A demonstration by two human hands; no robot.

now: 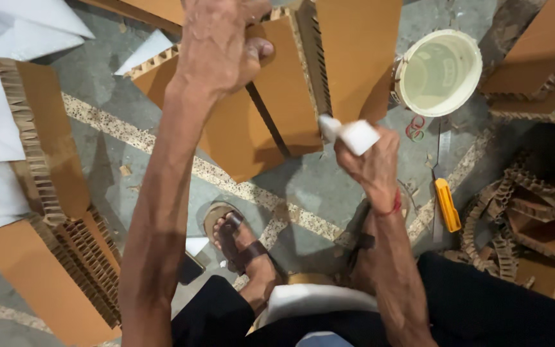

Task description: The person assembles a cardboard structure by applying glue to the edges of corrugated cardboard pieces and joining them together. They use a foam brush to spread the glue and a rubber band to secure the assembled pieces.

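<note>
My sandalled foot (pixel 242 247) rests on the stone floor (pixel 303 186) below my arms. My right hand (pixel 370 160) is closed around a white cloth pad (pixel 353 135), which touches the edge of the honeycomb cardboard panel (pixel 277 96). My left hand (pixel 216 45) grips that panel's top. Beyond stands a white bucket (pixel 438 71), with a yellow-handled knife (pixel 446 202) lying to the right.

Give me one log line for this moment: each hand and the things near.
left hand: grips brown honeycomb board | right hand: holds white pad at board edge | nearby: white bucket, yellow-handled knife
</note>
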